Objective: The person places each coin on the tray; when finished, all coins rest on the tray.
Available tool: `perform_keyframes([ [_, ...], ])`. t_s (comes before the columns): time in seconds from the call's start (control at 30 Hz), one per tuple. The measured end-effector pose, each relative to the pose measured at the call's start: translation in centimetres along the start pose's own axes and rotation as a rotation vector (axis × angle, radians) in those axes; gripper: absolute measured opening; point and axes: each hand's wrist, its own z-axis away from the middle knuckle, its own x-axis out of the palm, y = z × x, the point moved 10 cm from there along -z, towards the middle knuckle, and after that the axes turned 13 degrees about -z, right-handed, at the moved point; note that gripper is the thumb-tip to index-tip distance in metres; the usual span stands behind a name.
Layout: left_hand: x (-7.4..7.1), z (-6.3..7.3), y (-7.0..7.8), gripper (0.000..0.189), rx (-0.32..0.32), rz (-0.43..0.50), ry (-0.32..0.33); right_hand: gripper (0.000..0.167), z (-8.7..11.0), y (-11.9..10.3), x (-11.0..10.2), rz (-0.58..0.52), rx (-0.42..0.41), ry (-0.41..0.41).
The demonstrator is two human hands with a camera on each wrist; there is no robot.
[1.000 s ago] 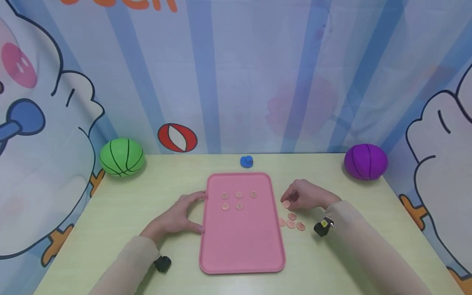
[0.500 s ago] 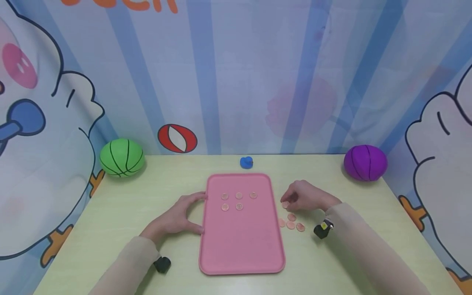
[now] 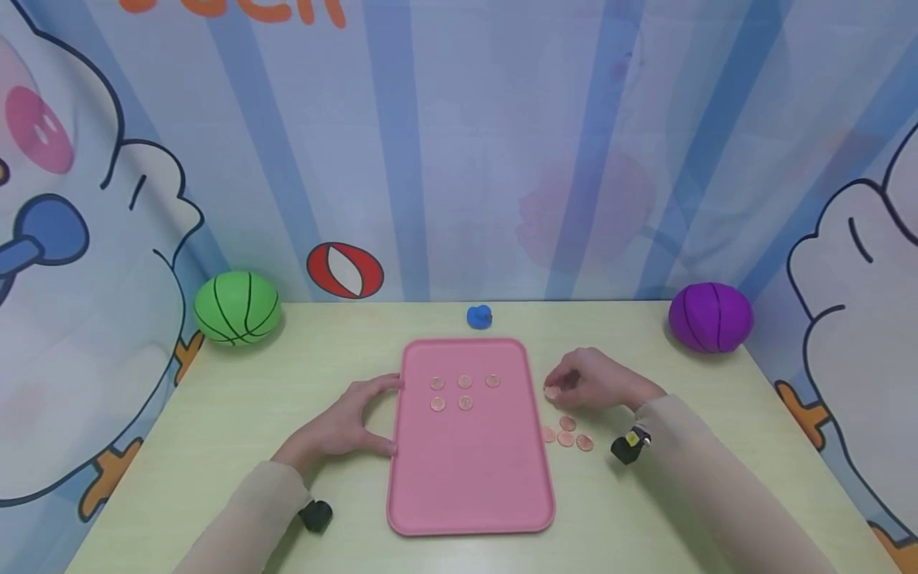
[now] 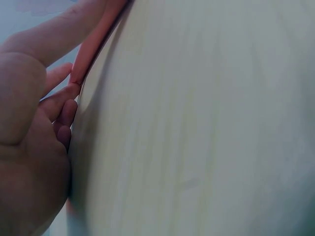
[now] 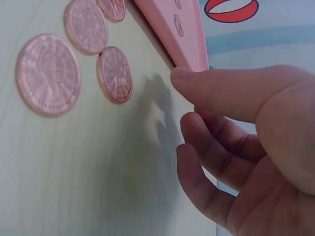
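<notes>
On a pale table [image 3: 337, 347], pink tray [image 3: 469, 478] bearing five coins [image 3: 464, 383], left hand [image 3: 344, 418] touching its left side, thumb and fingers [image 3: 378, 383] apart, right hand [image 3: 597, 379] pinching another coin [image 3: 551, 393] by its right side, four loose coins [image 3: 566, 439] near that hand

Legible wording: none. On the striped fabric backdrop [image 3: 466, 119], orange lettering [image 3: 204, 8] is cut off by the top edge of the head view; only the lower parts of several rounded characters show, and the word cannot be made out. In the right wrist view, the nearest copper-coloured coin [image 5: 48, 75] bears a raised design with small marks around its rim, none readable. The markings on the coins on the tray [image 3: 464, 382] are too small to read in the head view.
</notes>
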Motion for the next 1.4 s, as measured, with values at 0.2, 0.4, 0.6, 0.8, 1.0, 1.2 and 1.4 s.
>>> perform_keyframes([
  [0.2, -0.1, 0.0, 0.2, 0.106, 0.002, 0.009, -0.001, 0.022, -0.3, -0.7, -0.2, 0.001, -0.05, 0.027],
  [0.4, 0.0, 0.0, 0.1, 0.105, -0.004, 0.015, -0.004, 0.023, -1.1, -1.3, -0.1, -0.034, -0.034, 0.041],
  [0.6, 0.0, 0.0, 0.1, 0.106, 0.008, 0.009, 0.003, 0.023, -2.2, -2.4, 0.8, -0.062, -0.054, 0.02],
  [0.8, 0.0, 0.0, 0.0, 0.107, -0.002, 0.011, 0.0, 0.021, -3.6, -3.3, 2.3, -0.072, -0.065, -0.01],
  [1.0, 0.0, -0.1, 0.2, 0.106, 0.017, 0.011, 0.003, 0.022, -4.7, -4.0, 3.7, -0.054, -0.092, -0.034],
  [1.2, 0.0, 0.0, 0.3, 0.103, 0.032, 0.017, 0.012, 0.025, -5.2, -3.7, 4.9, -0.032, -0.028, -0.047],
  [1.4, -0.1, 0.0, 0.4, 0.103, 0.036, 0.02, 0.016, 0.025, -5.3, -3.4, 5.4, -0.034, 0.025, -0.041],
])
